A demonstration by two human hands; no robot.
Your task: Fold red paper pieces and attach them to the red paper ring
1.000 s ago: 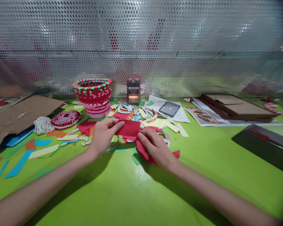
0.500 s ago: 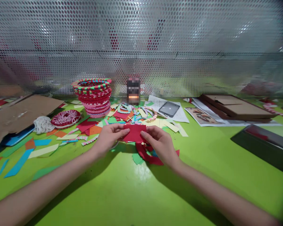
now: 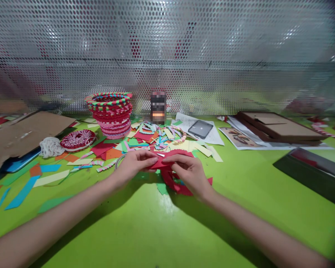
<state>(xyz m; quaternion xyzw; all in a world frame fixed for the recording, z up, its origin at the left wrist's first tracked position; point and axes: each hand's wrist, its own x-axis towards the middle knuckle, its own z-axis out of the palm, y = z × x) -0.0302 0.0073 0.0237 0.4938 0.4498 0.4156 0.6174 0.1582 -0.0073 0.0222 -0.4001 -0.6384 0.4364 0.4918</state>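
Observation:
My left hand (image 3: 138,163) pinches a piece of red paper (image 3: 158,164) between thumb and fingers. My right hand (image 3: 188,169) closes on the same paper from the other side, fingers together. Behind the right fingers runs a red strip with a wavy edge (image 3: 181,152). A small pointed silvery tip (image 3: 160,155) shows between the hands; its other end is hidden. Close by my left hand is a thin grey loop (image 3: 118,160), partly covered. Below the hands, a curled red strip (image 3: 174,184) lies on the green table beside a green paper scrap (image 3: 162,188).
Coloured paper strips (image 3: 51,178) are scattered left and behind. A stack of braided rings (image 3: 113,121) stands at back left, near a red-white crocheted disc (image 3: 78,140) and white yarn (image 3: 50,147). To the right are a tablet-like device (image 3: 201,129), a brown box (image 3: 281,126) and a dark case (image 3: 312,175).
The red paper was held flat and spread between both hands; now it is tilted. The silvery tip, grey loop and wavy-edged strip have come into sight. My right fingers have drawn together.

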